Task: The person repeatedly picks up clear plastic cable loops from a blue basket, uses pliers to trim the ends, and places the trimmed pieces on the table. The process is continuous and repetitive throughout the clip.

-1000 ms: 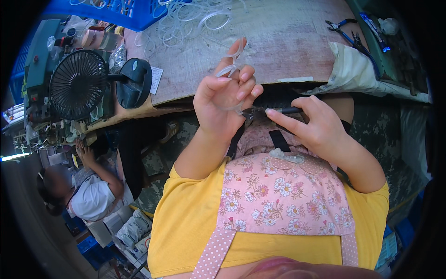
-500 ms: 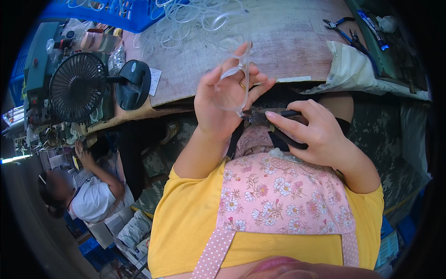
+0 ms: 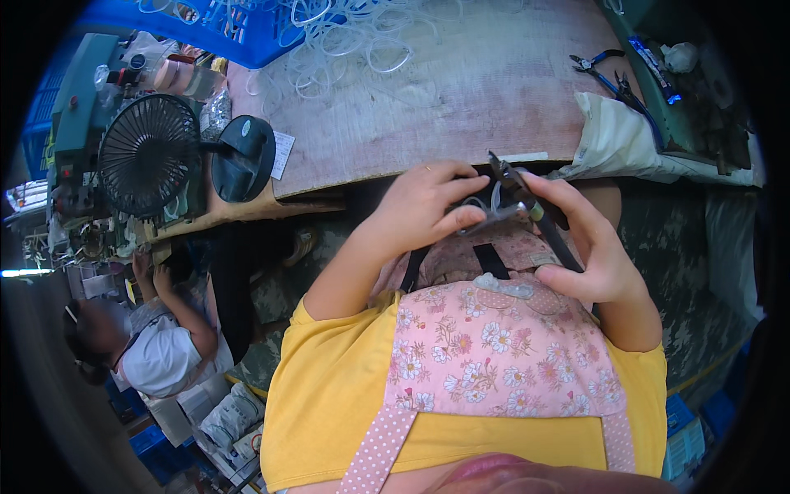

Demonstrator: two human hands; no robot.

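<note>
In the head view, your left hand (image 3: 428,206) has dropped, its grip narrowed on the clear tubing loop (image 3: 495,198) between your hands; your right hand (image 3: 599,251) holds the pliers (image 3: 513,184), now swung tips-up, apparently no longer biting the loop.

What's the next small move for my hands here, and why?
Probably turn the pliers in your right hand toward the clear tubing at your left hand, because their tips currently point toward the table, away from that tubing.
</note>
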